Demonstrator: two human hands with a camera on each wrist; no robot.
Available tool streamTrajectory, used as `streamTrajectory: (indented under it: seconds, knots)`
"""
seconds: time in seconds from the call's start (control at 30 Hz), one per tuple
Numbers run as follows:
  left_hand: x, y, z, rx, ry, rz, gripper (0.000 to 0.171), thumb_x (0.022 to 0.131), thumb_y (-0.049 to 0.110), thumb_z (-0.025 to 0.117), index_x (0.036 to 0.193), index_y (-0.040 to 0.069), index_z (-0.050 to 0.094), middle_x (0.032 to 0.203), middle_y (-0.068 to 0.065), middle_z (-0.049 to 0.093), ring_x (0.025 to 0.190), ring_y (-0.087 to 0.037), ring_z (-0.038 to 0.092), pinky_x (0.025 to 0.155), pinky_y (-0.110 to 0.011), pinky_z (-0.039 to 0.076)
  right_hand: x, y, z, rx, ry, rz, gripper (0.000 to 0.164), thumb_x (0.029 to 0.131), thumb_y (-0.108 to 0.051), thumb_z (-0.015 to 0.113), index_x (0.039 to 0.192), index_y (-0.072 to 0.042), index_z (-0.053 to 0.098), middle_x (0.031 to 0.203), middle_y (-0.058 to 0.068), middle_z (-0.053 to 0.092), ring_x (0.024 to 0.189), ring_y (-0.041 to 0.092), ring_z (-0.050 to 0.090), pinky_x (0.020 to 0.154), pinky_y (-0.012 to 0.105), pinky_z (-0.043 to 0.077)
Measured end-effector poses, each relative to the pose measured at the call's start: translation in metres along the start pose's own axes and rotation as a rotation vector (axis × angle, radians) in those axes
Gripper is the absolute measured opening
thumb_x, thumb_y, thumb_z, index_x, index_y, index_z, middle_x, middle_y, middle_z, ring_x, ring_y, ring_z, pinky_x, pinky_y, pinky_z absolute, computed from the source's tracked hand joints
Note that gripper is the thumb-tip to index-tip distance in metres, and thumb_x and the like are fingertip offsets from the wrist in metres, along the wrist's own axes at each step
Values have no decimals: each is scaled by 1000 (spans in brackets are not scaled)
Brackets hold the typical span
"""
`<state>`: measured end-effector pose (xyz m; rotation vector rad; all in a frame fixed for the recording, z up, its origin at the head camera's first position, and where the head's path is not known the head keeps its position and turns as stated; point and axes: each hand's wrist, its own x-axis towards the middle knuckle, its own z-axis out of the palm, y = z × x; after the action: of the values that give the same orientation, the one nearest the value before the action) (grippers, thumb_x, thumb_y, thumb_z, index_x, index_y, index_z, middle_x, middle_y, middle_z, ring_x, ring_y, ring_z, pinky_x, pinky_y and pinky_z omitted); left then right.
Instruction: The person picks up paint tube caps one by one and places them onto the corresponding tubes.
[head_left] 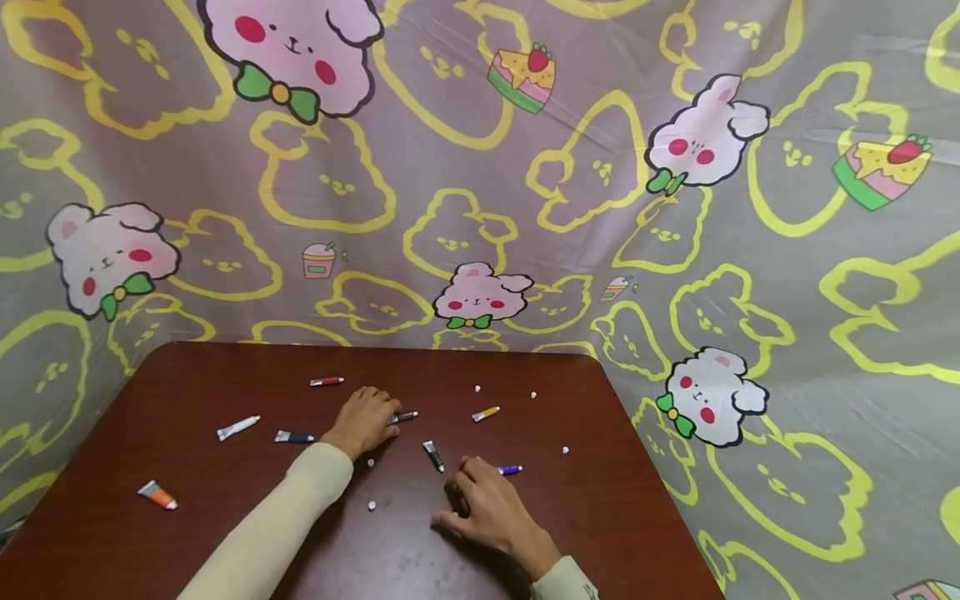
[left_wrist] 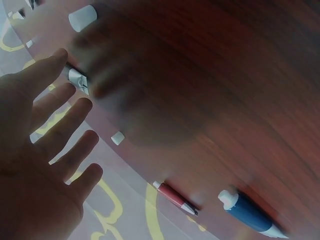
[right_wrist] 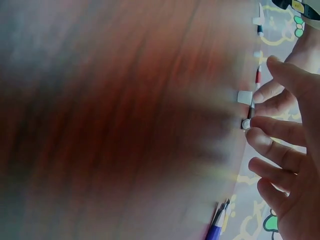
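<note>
My left hand is over the middle of the table, its fingertips beside a dark paint tube. In the left wrist view its fingers are spread, with nothing in the palm; a crumpled silver tube end shows past the thumb. My right hand hovers lower right with loosely bent fingers, holding nothing. A black paint tube lies just ahead of its thumb side. A purple paint tube sits beyond the fingers, partly hidden by them.
Around lie red, white, blue, orange and yellow paint tubes. Several small white caps are scattered about, one cap near the front. A patterned curtain borders the brown table.
</note>
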<state>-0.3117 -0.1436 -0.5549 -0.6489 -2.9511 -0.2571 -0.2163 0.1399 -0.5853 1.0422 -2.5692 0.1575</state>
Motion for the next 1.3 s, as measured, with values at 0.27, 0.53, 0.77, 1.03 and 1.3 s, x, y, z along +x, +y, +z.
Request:
streamTrajectory:
  seconds: [0.27, 0.53, 0.77, 1.03, 1.3]
  knots:
    - [-1, 2, 2, 4, 24, 21, 30, 93, 25, 85, 115, 8, 75, 120, -16, 75, 122, -41, 65, 117, -60, 46, -5, -1, 1, -22, 12, -50, 45, 82, -62, 89, 94, -20, 75, 114, 6, 77, 122, 28, 72, 111, 43, 56]
    - [3, 4, 5, -18, 30, -2, 26, 95, 24, 83, 114, 9, 75, 121, -16, 74, 123, -42, 65, 118, -61, 45, -6, -1, 3, -33, 22, -71, 37, 78, -54, 94, 90, -24, 77, 101, -5, 78, 117, 21, 71, 111, 36, 55]
    - [6, 6, 11, 18, 50, -26, 19, 97, 24, 82, 110, 11, 75, 118, -15, 75, 121, -40, 65, 118, -61, 45, -4, -2, 2, 25, 44, -94, 26, 81, -42, 95, 86, -24, 78, 89, -9, 74, 113, 20, 72, 106, 35, 57]
    - [10, 9, 17, 49, 93, -34, 19, 96, 20, 83, 109, 9, 74, 117, -15, 75, 121, -40, 65, 116, -61, 46, -7, -6, -2, -5, 34, -67, 28, 79, -45, 95, 86, -24, 77, 91, -9, 75, 102, 14, 70, 99, 32, 57]
    - [11, 8, 23, 74, 163, -26, 21, 93, 20, 85, 107, 9, 74, 112, -14, 76, 116, -39, 65, 111, -61, 49, -10, -9, -5, -56, 13, -51, 26, 81, -46, 92, 86, -26, 76, 89, -12, 73, 95, 10, 66, 92, 30, 55]
